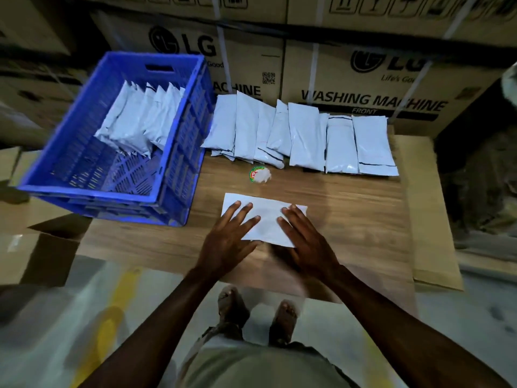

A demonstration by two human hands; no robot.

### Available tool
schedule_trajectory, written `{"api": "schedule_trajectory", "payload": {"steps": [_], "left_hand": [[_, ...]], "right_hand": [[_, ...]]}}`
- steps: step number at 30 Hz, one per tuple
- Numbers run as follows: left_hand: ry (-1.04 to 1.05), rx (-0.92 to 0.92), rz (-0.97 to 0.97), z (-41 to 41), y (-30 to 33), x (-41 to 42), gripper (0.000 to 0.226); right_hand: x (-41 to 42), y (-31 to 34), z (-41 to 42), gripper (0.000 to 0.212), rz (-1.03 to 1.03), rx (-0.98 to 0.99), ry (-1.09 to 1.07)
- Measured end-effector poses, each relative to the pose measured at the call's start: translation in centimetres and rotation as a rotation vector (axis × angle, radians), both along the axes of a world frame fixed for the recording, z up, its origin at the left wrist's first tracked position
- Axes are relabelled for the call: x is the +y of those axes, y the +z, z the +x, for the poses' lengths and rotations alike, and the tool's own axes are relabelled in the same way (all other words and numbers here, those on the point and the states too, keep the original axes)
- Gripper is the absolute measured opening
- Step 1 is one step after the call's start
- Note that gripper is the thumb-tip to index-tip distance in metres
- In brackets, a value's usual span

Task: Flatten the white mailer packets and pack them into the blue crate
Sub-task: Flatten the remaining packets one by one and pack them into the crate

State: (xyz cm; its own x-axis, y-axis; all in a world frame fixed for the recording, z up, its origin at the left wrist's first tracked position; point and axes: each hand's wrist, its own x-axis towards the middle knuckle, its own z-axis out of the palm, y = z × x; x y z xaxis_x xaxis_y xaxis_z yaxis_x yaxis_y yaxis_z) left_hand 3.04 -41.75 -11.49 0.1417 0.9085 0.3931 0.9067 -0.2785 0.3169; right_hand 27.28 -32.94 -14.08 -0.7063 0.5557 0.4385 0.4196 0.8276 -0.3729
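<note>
Left hand [228, 236] & right hand [305, 239], fingers straight, press flat on near white mailer packet [265, 217]. Risk: uneven pressure could skid it on wood tabletop [349, 208], away from blue crate [179, 175] at left.

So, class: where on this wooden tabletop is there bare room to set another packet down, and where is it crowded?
Free: the tabletop right of the packet under both hands, below the row of mailer packets. Crowded: the back edge holds that row, the blue crate fills the left, and a round sticker lies mid-table.
</note>
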Motion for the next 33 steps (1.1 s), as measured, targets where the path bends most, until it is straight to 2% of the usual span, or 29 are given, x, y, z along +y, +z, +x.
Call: {"api": "schedule_trajectory", "payload": {"steps": [2,5,11,19,25,33], "left_hand": [[-0.026,-0.005,-0.017,-1.5,1.0,0.0,0.057],[-0.03,0.015,-0.038,-3.5,2.4,0.0,0.065],[-0.085,0.09,0.072,-9.2,7.3,0.0,0.056],[-0.255,0.172,0.142,-24.8,14.3,-0.4,0.061],[-0.44,0.337,0.135,-36.8,18.5,3.0,0.063],[-0.652,0.504,0.067,-45.0,20.2,12.9,0.064]], "right_hand": [[0.4,1.5,-0.5,0.069,0.01,0.0,0.025],[0.7,3.4,-1.8,0.066,0.029,-0.029,0.035],[-0.2,7.5,-7.7,0.067,0.081,0.027,-0.037],[-3.7,11.8,-23.0,0.068,0.098,0.067,-0.191],[-6.4,13.5,-35.4,0.066,-0.022,0.074,-0.383],[-3.7,14.0,-46.7,0.073,-0.31,0.158,-0.602]]}}
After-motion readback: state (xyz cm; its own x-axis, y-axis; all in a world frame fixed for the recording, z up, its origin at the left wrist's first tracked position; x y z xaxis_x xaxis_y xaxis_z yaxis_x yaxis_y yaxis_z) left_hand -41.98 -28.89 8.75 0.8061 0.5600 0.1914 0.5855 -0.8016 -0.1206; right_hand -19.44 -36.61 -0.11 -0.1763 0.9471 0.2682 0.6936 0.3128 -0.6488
